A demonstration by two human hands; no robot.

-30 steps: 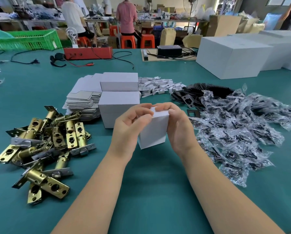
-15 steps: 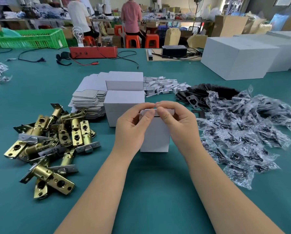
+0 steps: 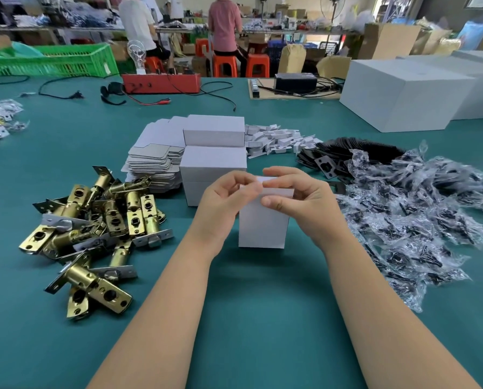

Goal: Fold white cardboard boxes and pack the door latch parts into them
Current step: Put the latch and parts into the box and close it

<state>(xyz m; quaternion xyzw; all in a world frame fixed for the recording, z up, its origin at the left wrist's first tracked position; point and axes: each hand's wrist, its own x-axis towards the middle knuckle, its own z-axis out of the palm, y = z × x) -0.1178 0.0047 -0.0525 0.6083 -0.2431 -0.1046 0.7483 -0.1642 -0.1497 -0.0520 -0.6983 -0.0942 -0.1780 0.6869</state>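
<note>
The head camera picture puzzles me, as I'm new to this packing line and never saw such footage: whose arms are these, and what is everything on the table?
The camera sits on a worker's head, looking down at their own arms. The left hand and right hand pinch the top flap of a small white box standing upright on the green table. To the left lies a pile of brass door latches. Behind the hands are folded boxes and a stack of flat box blanks. To the right lie clear bags of small black parts.
</note>
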